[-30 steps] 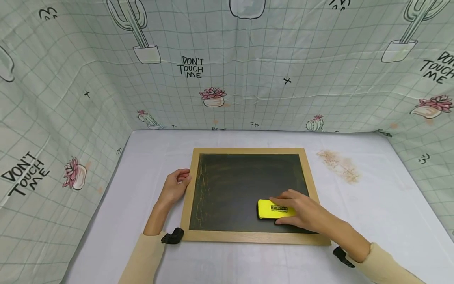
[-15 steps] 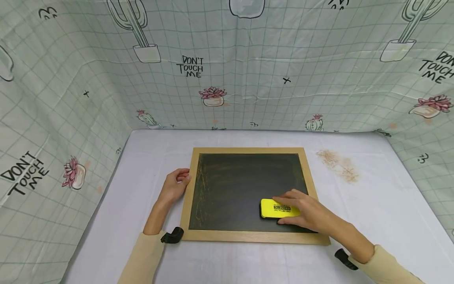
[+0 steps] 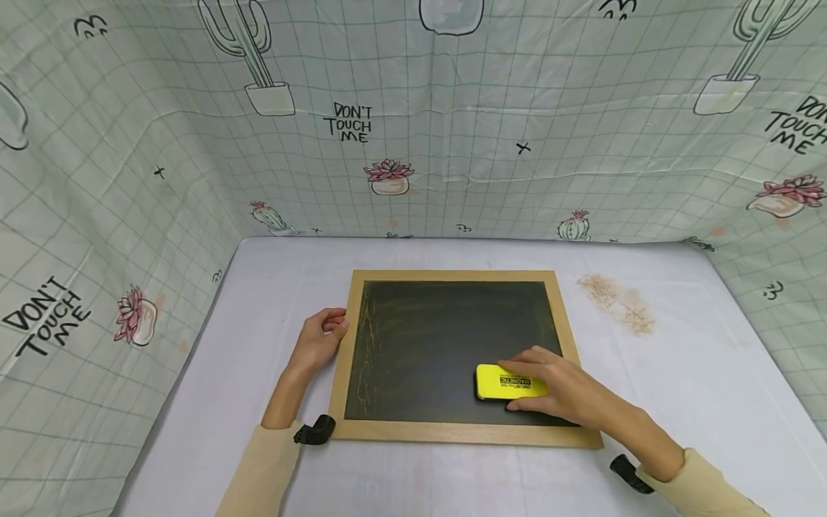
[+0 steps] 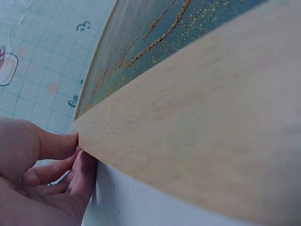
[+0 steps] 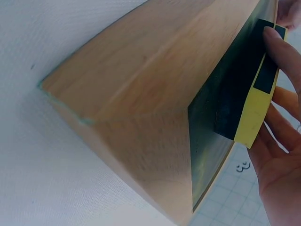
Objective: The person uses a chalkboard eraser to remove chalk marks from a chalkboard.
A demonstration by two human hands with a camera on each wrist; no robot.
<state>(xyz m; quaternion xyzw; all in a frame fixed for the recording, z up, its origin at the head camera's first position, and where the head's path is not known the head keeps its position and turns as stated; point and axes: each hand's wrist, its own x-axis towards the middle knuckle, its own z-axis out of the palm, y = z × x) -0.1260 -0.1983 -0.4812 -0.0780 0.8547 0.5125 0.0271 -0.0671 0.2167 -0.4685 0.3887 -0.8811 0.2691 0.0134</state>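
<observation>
A chalkboard [image 3: 420, 337] with a light wooden frame lies flat on the white-covered table. My right hand [image 3: 565, 388] grips a yellow and black board eraser [image 3: 497, 384] from its right end, thumb on the near side and fingers on the far side. Its dark underside faces the board's lower right part, as the right wrist view shows the eraser [image 5: 258, 103] from the side. My left hand [image 3: 318, 343] holds the frame's left edge; in the left wrist view its thumb [image 4: 54, 145] meets the edge, fingers lower down. Yellowish chalk lines and crumbs [image 4: 162, 44] lie along the board's left side.
A brownish smudge [image 3: 617, 301] marks the white tablecloth [image 3: 465, 477] right of the board. A grid-patterned curtain [image 3: 465, 108] with cactus drawings surrounds the table at the back and both sides. A black strap piece [image 3: 315, 431] sits by my left cuff.
The eraser and my right hand have shifted slightly to the right across the board, almost stopping in the last half second. My left hand stays in place.
</observation>
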